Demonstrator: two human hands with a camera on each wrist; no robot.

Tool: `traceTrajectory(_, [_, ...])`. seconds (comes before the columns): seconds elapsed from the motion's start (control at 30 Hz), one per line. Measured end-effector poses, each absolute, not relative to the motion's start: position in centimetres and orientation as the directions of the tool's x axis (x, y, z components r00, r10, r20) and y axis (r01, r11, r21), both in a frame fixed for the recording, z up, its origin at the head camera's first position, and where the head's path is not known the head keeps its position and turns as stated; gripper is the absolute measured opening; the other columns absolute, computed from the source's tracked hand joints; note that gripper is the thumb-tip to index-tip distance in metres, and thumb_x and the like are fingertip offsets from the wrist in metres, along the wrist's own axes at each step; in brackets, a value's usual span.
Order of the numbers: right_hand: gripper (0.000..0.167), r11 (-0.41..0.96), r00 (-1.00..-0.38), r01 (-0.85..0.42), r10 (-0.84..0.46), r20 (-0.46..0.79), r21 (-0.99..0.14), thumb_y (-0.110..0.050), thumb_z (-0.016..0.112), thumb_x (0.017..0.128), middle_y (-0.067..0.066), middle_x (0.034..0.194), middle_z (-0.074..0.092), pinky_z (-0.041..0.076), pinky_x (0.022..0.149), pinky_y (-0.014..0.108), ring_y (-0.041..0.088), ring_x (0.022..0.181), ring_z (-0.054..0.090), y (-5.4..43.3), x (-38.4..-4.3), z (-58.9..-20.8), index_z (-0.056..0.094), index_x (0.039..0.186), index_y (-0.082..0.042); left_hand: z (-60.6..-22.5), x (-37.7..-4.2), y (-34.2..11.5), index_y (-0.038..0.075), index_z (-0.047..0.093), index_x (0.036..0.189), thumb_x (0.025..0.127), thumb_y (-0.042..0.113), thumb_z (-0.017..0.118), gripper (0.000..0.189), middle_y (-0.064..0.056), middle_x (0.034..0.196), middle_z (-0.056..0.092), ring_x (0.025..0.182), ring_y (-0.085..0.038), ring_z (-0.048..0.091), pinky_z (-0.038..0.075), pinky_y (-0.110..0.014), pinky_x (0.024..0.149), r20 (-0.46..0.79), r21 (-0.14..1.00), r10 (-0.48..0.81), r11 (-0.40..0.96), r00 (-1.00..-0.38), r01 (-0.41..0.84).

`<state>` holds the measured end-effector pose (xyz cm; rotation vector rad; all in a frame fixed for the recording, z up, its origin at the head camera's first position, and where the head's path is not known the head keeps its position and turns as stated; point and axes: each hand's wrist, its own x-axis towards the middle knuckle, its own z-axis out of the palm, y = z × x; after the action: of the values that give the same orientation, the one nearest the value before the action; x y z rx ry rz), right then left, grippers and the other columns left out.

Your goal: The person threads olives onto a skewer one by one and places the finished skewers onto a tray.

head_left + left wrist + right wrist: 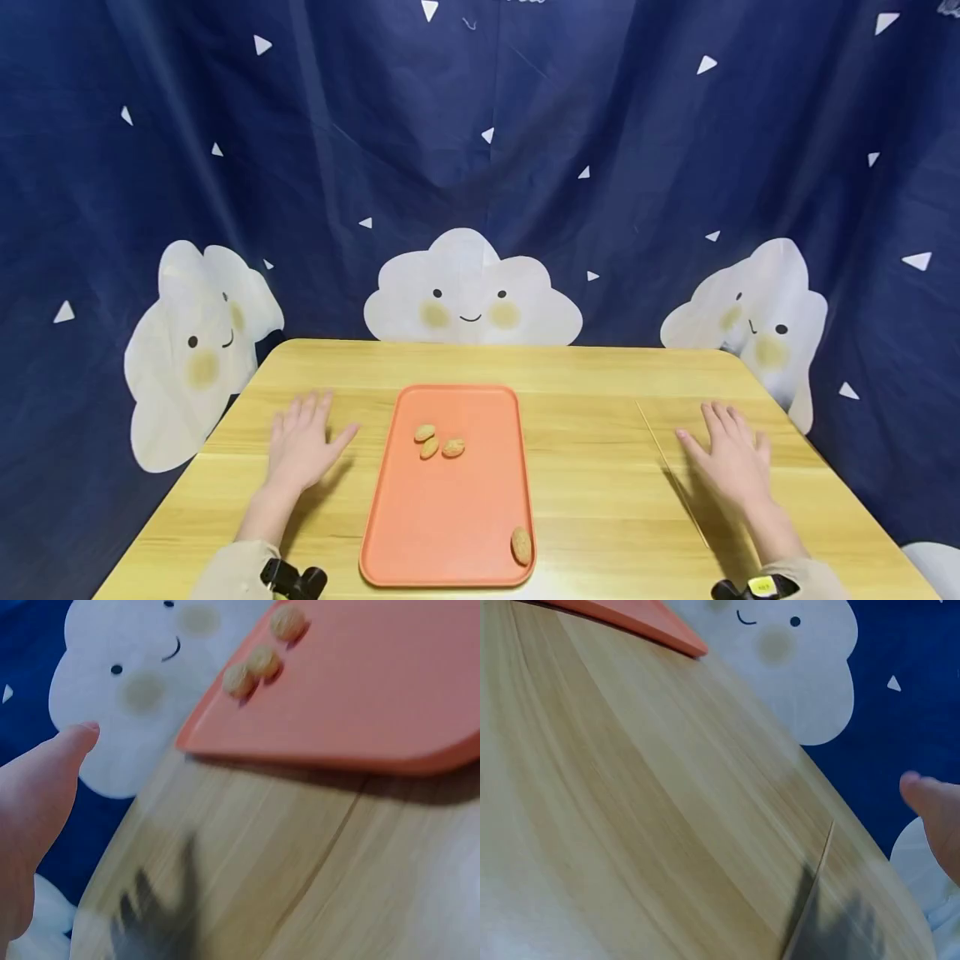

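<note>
An orange rectangular tray (pixel 457 517) lies on the wooden table, between my two hands. Three peanuts in their shells (pixel 453 448) sit grouped toward its far left part, and one more peanut (pixel 521 546) lies in the near right corner. To the left of the tray, my left hand (pixel 302 446) holds nothing, its fingers straight and thumb spread toward the tray. A thin wooden skewer-like stick (pixel 672 475) lies on the right side of the table. Just right of it, my right hand (pixel 731 458) has its fingers extended and nothing in them. Both hands cast shadows on the tabletop.
The light wooden table (pixel 600 492) has rounded far corners. Behind it hangs a dark blue curtain (pixel 540 100) printed with smiling white clouds (pixel 472 287) and small white triangles. Each wrist wears a small black camera (pixel 292 578).
</note>
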<state>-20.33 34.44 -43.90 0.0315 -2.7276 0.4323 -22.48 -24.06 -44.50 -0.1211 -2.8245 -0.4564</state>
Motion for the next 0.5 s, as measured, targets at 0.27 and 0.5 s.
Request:
traceTrajectory(0.27, [0.057, 0.906, -0.915, -0.08, 0.1, 0.392, -0.417, -0.031, 0.061, 0.089, 0.036, 0.118, 0.047, 0.032, 0.087, 0.064, 0.051, 0.106, 0.042, 33.9, -19.3, -44.5, 0.046, 0.124, 0.012, -44.4, -21.7, -21.0, -0.003, 0.053, 0.126, 0.085, 0.032, 0.064, 0.055, -0.025, 0.128, 0.05, 0.121, -0.043, 0.04, 0.025, -0.057, 0.102, 0.39, 0.367, 0.103, 0.894, -0.915, 0.257])
traceTrajectory(0.5, [0.057, 0.852, -0.956, -0.012, 0.144, 0.256, -0.524, -0.031, 0.061, 0.089, 0.033, 0.113, 0.054, 0.042, 0.079, 0.058, 0.046, 0.099, 0.053, 33.6, -18.5, -45.1, 0.047, 0.121, 0.013, -44.3, -20.7, -17.7, 0.0, 0.062, 0.115, 0.081, 0.027, 0.071, 0.044, -0.014, 0.105, 0.063, 0.096, -0.031, 0.059, 0.047, -0.047, 0.082, 0.325, 0.54, 0.084, 0.801, -0.942, 0.258])
